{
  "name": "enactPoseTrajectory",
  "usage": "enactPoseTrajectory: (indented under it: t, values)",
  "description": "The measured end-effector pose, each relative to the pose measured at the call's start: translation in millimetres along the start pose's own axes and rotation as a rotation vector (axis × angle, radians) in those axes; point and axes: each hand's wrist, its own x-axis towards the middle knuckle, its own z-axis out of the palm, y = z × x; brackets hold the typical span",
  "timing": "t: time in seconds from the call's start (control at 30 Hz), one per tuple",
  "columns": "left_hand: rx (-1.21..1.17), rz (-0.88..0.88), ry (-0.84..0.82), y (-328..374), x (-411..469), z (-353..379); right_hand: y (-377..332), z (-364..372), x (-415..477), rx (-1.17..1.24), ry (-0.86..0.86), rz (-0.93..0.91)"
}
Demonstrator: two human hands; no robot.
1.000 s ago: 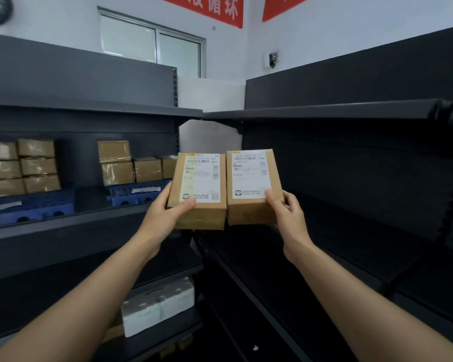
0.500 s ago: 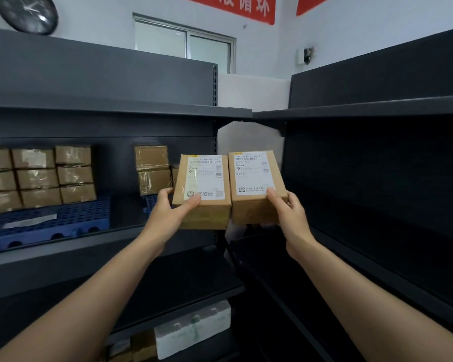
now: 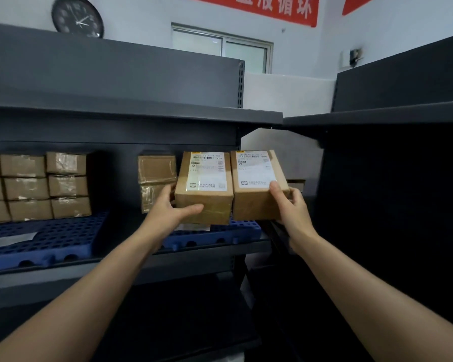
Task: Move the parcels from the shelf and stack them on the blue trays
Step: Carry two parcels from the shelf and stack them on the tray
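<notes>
I have a parcel in each hand, side by side and touching, labels facing up toward me. My left hand (image 3: 171,211) grips the left parcel (image 3: 204,188) with the thumb across its near face and the fingers wrapped around its left side. My right hand (image 3: 289,205) holds the right parcel (image 3: 256,184) with the thumb pressed on the label and the fingers curled behind its right edge. Both grips are closed firmly on cardboard.

The pair hangs just above the right blue tray (image 3: 236,231), at its near right part; I cannot tell whether the undersides already touch the grid. To their left, on the same tray, stands a short stack of taped parcels (image 3: 156,182), close beside my left knuckles. Further left, the other blue tray (image 3: 50,239) carries a neat block of stacked parcels (image 3: 37,186) along its far side, with its near part bare.

So I judge this to be the placing step — carrying is done, setting down is not. The next move calls for lowering both boxes flat onto the grid, snug against the existing stack, keeping them level so neither tips off the tray's right edge — then sliding my fingers out from the sides.
</notes>
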Motion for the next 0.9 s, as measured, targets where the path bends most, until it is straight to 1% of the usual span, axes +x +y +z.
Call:
enactPoseTrajectory:
  t: [0.13,0.33,0.47,0.57,0.63,0.73,0.9]
  values:
    - [0.009,-0.003,0.072,-6.4,32.3,8.1,7.0,4.9,46.2,-0.014,-0.07,-0.01]
    - [0.041,0.011,0.178,-12.2,65.5,14.8,10.3,21.0,95.6,-0.006,-0.117,0.038]
    - [0.128,0.039,0.276,-15.8,89.0,11.9,9.6,33.5,119.0,0.029,-0.137,0.048]
    - [0.153,0.073,0.286,-20.6,101.7,7.9,13.0,41.8,134.6,0.025,-0.142,0.07]
    - [0.126,0.088,0.288,-23.2,108.9,6.1,15.1,46.6,145.2,0.025,-0.141,0.078]
    - [0.099,0.081,0.308,-25.2,120.8,3.7,17.0,52.6,158.4,0.021,-0.16,0.085]
    - [0.139,0.097,0.321,-31.7,135.5,1.3,25.4,58.6,173.3,-0.005,-0.178,0.089]
